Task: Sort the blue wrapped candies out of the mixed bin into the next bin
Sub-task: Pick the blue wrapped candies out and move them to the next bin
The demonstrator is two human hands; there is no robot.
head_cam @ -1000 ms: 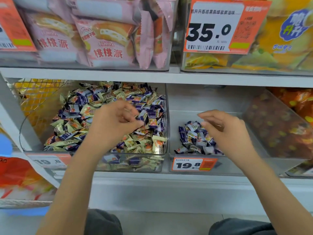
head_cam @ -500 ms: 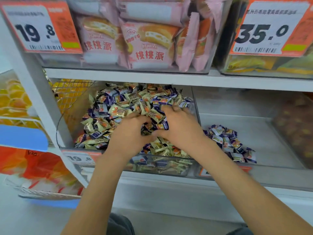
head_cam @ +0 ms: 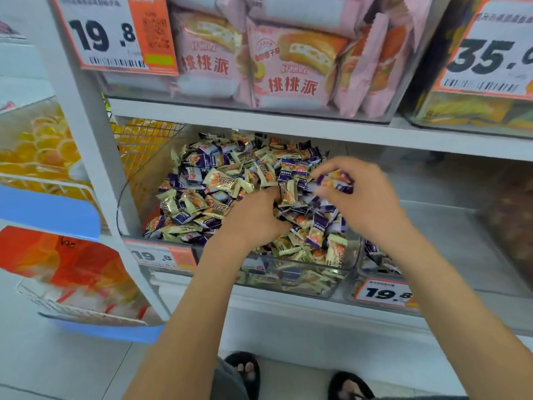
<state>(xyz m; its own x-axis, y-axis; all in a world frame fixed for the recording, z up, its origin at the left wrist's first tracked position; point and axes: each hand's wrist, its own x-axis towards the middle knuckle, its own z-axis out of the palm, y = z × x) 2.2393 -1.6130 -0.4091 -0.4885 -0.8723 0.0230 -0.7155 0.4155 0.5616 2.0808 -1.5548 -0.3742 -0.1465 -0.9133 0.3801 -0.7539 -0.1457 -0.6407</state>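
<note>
A blue candy (head_cam: 336,180) is pinched at the fingertips of the right hand (head_cam: 357,197), lifted just above the heap in the mixed bin (head_cam: 288,280). The left hand (head_cam: 253,217) is dug into the pile, fingers curled among wrappers; whether anything is gripped cannot be told. The next bin (head_cam: 375,295) sits just to the right, with 1 small cluster of blue candies partly seen. The candies are judged light, crinkly and slippery; the twisted wrapper ends are best pinched.
</note>
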